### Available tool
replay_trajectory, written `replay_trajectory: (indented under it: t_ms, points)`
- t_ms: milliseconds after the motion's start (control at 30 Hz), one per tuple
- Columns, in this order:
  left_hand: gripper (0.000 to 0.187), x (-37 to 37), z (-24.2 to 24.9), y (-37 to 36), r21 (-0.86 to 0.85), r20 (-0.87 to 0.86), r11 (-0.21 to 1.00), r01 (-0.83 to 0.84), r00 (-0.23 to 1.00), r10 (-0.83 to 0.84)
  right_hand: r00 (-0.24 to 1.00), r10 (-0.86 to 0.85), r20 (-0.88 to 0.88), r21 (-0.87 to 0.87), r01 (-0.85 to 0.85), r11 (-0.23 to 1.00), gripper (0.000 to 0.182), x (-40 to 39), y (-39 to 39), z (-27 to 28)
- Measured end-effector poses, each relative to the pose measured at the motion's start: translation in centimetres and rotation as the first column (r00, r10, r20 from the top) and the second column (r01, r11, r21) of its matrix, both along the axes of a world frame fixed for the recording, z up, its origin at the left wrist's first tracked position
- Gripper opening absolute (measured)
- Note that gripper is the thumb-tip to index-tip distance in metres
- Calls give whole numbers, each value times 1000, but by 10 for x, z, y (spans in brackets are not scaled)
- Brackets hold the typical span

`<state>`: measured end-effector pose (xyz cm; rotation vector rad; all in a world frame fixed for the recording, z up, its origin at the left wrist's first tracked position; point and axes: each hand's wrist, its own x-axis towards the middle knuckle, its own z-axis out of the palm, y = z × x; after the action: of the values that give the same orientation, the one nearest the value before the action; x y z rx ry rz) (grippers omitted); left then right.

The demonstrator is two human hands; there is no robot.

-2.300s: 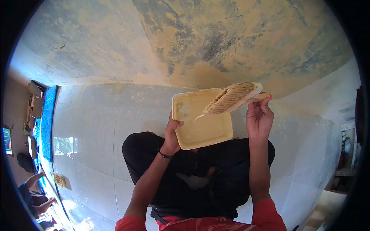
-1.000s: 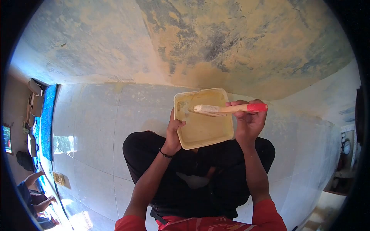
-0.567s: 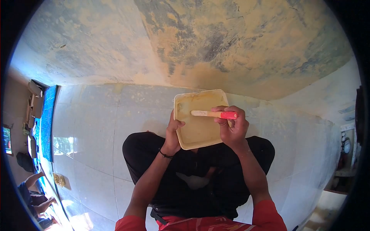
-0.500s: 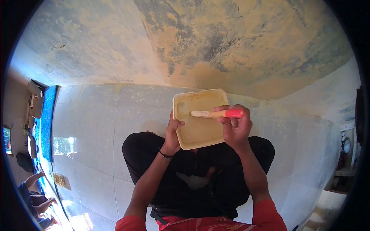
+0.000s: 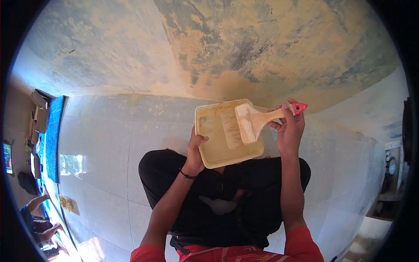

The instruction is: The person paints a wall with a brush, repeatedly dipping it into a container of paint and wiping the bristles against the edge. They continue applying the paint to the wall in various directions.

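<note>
A cream rectangular tray [image 5: 209, 153] with a thin yellowish layer inside is held above my lap. My left hand [image 5: 196, 150] grips its left side, thumb over the rim. In my right hand [image 5: 290, 126] is the handle of a wide paintbrush [image 5: 251, 124] with a red tip, held between thumb and fingers. The brush lies broad side up over the right part of the tray, its pale bristles pointing left. Whether the bristles touch the tray is unclear.
Ahead rises a patchy yellow and grey wall [image 5: 244, 48]. Grey floor tiles [image 5: 104, 144] surround my crossed legs. At the left are a blue sheet [image 5: 52, 139], a small yellowish item [image 5: 66, 203] and another person's limbs [image 5: 39, 218]. Shelves [image 5: 390, 174] stand far right.
The brush has turned from edge-on to broad side up, and its handle has moved right and up with my right hand. The tray has shifted very slightly.
</note>
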<state>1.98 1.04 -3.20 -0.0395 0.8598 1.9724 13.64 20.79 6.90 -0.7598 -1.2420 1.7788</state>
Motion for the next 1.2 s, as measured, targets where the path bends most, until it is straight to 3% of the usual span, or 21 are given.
replay_trajectory:
  t_ms: [67, 267, 433, 667, 733, 867, 967, 1033, 1067, 1133, 1167, 1200]
  points:
    - [68, 0, -2, 0, 11, 5, 1000, -4, 1000, 4, 1000, 5, -8, -40, -5, 999, 27, 1, 0, 0]
    - [66, -2, -4, 0, 1, 28, 999, -34, 999, 34, 999, 28, -45, 87, -24, 996, 26, 2, -11, 7]
    - [62, -2, 1, 0, 2, 33, 999, -42, 999, 42, 997, -76, 13, 325, 68, 943, 24, 1, -21, 8]
    - [60, -2, 3, 1, -9, 40, 998, -55, 998, 55, 1000, -13, 22, 330, 5, 944, 22, 4, -27, 8]
    - [60, -1, 5, 0, 0, 28, 998, -57, 998, 57, 998, -53, 17, 638, 30, 769, 22, 5, -23, -2]
    - [61, -1, 6, 1, -3, 21, 999, -51, 998, 51, 999, -37, 6, 517, 29, 856, 23, 7, -29, 6]
    - [62, -1, 6, 1, 3, 15, 999, -50, 999, 50, 997, -50, 50, 601, 10, 799, 24, 10, -25, 2]
    - [63, -1, 7, 1, 11, 15, 998, -55, 998, 55, 983, -143, 119, 784, -5, 620, 22, 12, -21, -1]
    - [65, 0, 8, 1, 13, 5, 999, -51, 999, 51, 983, -143, 120, 785, -5, 620, 22, 12, -22, 2]
    - [66, 0, 10, 2, 14, -5, 999, -45, 999, 45, 998, -50, 48, 505, 19, 863, 20, 9, -27, 12]
    - [67, 0, 11, 2, 17, -35, 999, -44, 998, 44, 998, -51, 47, 504, 21, 863, 20, 10, -25, 11]
    - [69, 0, 12, 2, 19, -65, 999, -43, 997, 44, 987, -110, 113, 669, 7, 743, 20, 12, -22, 8]
